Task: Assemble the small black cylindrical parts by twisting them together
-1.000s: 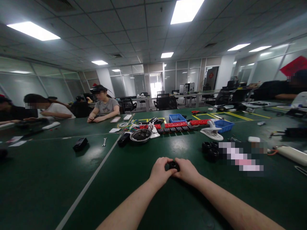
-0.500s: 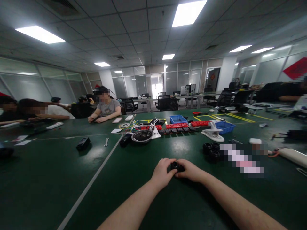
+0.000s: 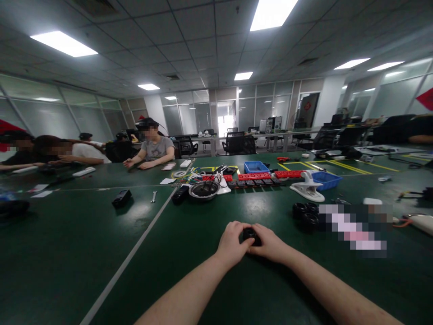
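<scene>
A small black round part point(image 3: 250, 235) with a darker centre sits between my two hands, low over the green table point(image 3: 189, 271) in front of me. From the left side, my left hand point(image 3: 232, 243) curls its fingers and thumb around it. My right hand point(image 3: 269, 243) closes on it from the opposite side, and the two hands touch at the fingertips. Much of the part is covered by fingers, so its exact kind cannot be made out. Several black wheel-like rounds point(image 3: 309, 220), similar in colour, stand to the right of my right hand.
Ahead lie a round metal-rimmed dish point(image 3: 204, 190), a white clamp stand point(image 3: 308, 187), blue bins point(image 3: 255, 167) and red strips point(image 3: 253, 176). A wrench point(image 3: 154, 197) and a black box-shaped device point(image 3: 122, 198) lie to the left. A person point(image 3: 156, 146) sits across the table.
The view has turned slightly left. Both hands stay on the black part, which now shows more of its round face; the fingers have shifted a little around it.
</scene>
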`<state>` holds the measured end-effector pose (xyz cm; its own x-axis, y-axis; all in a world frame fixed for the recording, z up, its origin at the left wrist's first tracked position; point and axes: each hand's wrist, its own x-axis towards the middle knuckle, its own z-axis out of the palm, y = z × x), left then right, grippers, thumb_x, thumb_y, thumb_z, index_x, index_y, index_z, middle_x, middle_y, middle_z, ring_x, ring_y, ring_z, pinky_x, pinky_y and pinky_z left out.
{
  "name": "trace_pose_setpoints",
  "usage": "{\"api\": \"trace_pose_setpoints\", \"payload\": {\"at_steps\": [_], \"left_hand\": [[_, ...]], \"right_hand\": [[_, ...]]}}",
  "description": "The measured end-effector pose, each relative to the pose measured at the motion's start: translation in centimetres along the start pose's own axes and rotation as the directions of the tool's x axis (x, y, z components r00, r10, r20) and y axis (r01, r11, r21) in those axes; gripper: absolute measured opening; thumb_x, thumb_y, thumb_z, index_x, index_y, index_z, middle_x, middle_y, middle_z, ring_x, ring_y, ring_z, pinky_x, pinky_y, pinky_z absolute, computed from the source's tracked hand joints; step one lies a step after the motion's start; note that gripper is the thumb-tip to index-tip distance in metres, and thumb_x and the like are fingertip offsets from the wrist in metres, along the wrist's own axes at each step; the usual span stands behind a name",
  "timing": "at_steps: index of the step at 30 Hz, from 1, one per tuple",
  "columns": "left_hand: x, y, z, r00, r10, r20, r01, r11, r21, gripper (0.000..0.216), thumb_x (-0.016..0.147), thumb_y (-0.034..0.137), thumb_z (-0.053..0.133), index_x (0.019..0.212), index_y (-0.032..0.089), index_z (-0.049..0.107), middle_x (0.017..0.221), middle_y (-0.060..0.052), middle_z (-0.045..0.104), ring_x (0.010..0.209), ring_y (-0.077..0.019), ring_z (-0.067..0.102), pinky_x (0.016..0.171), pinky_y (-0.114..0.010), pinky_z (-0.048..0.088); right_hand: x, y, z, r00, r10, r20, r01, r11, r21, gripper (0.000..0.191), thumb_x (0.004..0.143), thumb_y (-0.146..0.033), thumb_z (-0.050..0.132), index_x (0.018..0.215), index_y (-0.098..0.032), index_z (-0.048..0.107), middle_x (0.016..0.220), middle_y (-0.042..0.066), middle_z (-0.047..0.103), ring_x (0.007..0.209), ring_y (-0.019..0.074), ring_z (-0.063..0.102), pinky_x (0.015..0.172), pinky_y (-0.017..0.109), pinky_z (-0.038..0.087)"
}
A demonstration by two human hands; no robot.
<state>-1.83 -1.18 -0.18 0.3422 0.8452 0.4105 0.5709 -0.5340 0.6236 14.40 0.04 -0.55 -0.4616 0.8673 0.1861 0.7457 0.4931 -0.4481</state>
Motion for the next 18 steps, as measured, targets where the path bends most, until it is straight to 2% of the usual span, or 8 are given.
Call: {"api": "trace_pose_setpoints", "payload": {"at_steps": [4, 8, 10, 13, 16, 18], "left_hand": [[0.1, 0.0, -0.1, 1.0, 0.007, 0.019, -0.006, 1.0, -0.017, 0.035, 0.071, 0.019, 0.062, 0.105, 0.024, 0.056, 0.097, -0.002, 0.056, 0.095, -0.0198, 0.048, 0.084, -0.032, 0.039], [0.1, 0.0, 0.1, 0.999, -0.031, 0.024, 0.032, 0.999, -0.032, 0.034, 0.069, 0.019, 0.065, 0.102, 0.023, 0.058, 0.094, -0.002, 0.056, 0.093, -0.019, 0.05, 0.081, -0.03, 0.04], [0.1, -0.1, 0.2, 0.998, -0.066, 0.016, 0.066, 0.997, -0.033, 0.033, 0.067, 0.019, 0.066, 0.099, 0.022, 0.058, 0.092, -0.002, 0.056, 0.089, -0.0184, 0.051, 0.077, -0.029, 0.041], [0.1, -0.2, 0.5, 0.995, -0.095, 0.002, 0.095, 0.995, -0.026, 0.031, 0.065, 0.02, 0.068, 0.094, 0.02, 0.058, 0.089, -0.002, 0.055, 0.085, -0.0187, 0.051, 0.071, -0.028, 0.041], [0.1, -0.3, 0.5, 0.994, -0.105, -0.011, 0.105, 0.994, -0.023, 0.029, 0.064, 0.02, 0.068, 0.091, 0.019, 0.057, 0.088, -0.002, 0.054, 0.085, -0.0191, 0.051, 0.071, -0.029, 0.041], [0.1, -0.3, 0.4, 0.995, -0.096, -0.007, 0.096, 0.995, -0.029, 0.029, 0.065, 0.019, 0.067, 0.091, 0.02, 0.056, 0.089, -0.002, 0.055, 0.085, -0.0187, 0.051, 0.072, -0.029, 0.041]], "right_hand": [[0.2, 1.4, -0.8, 0.991, -0.092, 0.094, 0.069, 0.972, 0.225, 0.031, 0.066, -0.025, 0.062, 0.094, -0.015, 0.057, 0.09, 0.005, 0.056, 0.083, 0.0193, 0.052, 0.073, 0.029, 0.04], [0.3, 1.4, -0.6, 0.997, -0.015, 0.069, -0.003, 0.968, 0.25, 0.023, 0.065, -0.023, 0.061, 0.086, -0.014, 0.056, 0.082, 0.003, 0.057, 0.075, 0.0173, 0.053, 0.064, 0.025, 0.04], [0.3, 0.9, -0.1, 0.999, 0.04, 0.036, -0.046, 0.983, 0.178, 0.021, 0.065, -0.026, 0.062, 0.08, -0.015, 0.053, 0.077, 0.002, 0.057, 0.07, 0.0163, 0.052, 0.058, 0.024, 0.037], [0.2, -0.1, 0.5, 0.993, 0.111, -0.034, -0.112, 0.993, -0.023, 0.021, 0.063, -0.029, 0.061, 0.076, -0.016, 0.05, 0.074, 0.002, 0.057, 0.066, 0.0168, 0.052, 0.054, 0.024, 0.034], [0.0, -1.2, 0.7, 0.989, 0.115, -0.095, -0.133, 0.967, -0.219, 0.021, 0.067, -0.03, 0.058, 0.08, -0.016, 0.051, 0.078, 0.006, 0.059, 0.072, 0.0208, 0.053, 0.06, 0.028, 0.035], [-0.1, -1.5, 0.7, 0.991, 0.076, -0.114, -0.106, 0.952, -0.287, 0.024, 0.069, -0.034, 0.056, 0.084, -0.016, 0.052, 0.081, 0.008, 0.059, 0.077, 0.0236, 0.053, 0.067, 0.032, 0.035]]}}
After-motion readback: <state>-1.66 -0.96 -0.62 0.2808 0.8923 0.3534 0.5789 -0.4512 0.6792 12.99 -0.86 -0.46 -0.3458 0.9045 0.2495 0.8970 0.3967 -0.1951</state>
